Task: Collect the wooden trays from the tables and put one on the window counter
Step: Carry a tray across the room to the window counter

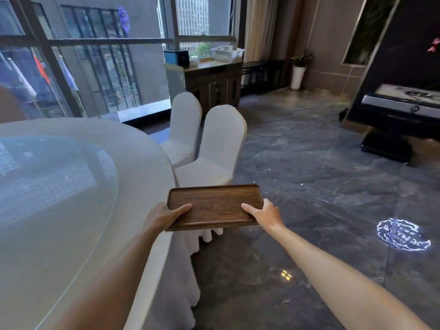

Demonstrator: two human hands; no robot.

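Note:
A dark brown rectangular wooden tray [214, 202] is held level in front of me, above the floor beside the round table. Layered edges along its near side suggest a small stack, though I cannot tell how many. My left hand [164, 215] grips the tray's near left corner, thumb on top. My right hand [264, 214] grips the near right corner the same way. The window counter [214, 67], a dark wooden cabinet, stands far ahead under the window.
A large round table [71, 186] with a white cloth and glass top fills the left. Two white-covered chairs [221, 144] stand ahead at its edge. Boxes and containers [177, 57] sit on the counter. A black stand [400, 120] is at the right on dark marble floor.

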